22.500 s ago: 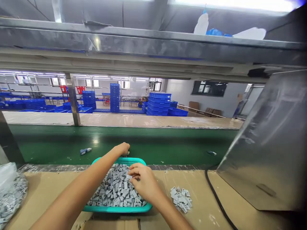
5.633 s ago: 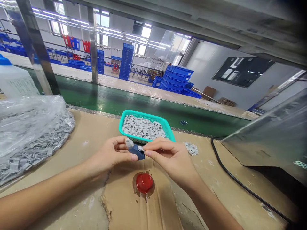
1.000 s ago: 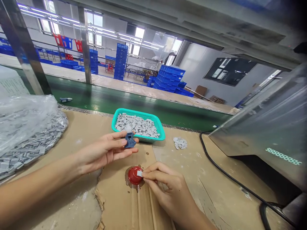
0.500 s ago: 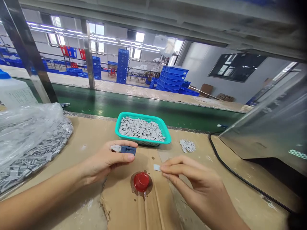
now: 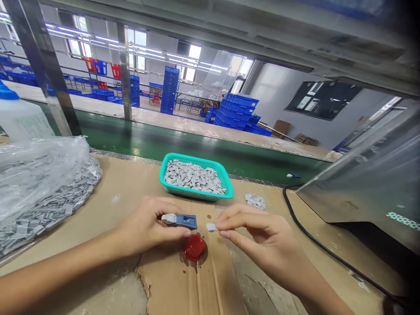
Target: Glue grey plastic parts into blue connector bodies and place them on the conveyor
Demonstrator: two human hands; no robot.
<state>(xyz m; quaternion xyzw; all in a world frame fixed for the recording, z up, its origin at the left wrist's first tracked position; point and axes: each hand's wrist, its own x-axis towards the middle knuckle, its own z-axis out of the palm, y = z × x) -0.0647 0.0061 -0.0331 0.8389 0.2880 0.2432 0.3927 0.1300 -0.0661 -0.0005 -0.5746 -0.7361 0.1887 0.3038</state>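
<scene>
Between the thumb and fingers of my left hand [image 5: 154,227] lies a dark blue plastic part [image 5: 187,221] with a light grey piece [image 5: 168,218] at its left end. My right hand [image 5: 254,232] pinches a small light grey plastic piece [image 5: 211,227], held just right of the blue part and apart from it. Below both hands a small red cup [image 5: 193,248] sits in a wet stain on a cardboard sheet [image 5: 203,288]. Behind them stands a turquoise basket [image 5: 229,188] full of small grey pieces [image 5: 193,177].
A little pile of grey pieces [image 5: 255,201] lies right of the basket. On the left are a plastic bag [image 5: 42,175] of grey parts and a white jug [image 5: 26,118]. A green conveyor belt [image 5: 147,140] runs behind; a black cable [image 5: 308,234] curves along the right.
My left hand has moved right and slightly down with the blue part, turning its slotted face upward. My right hand has shifted slightly left, so the two pieces are closer together.
</scene>
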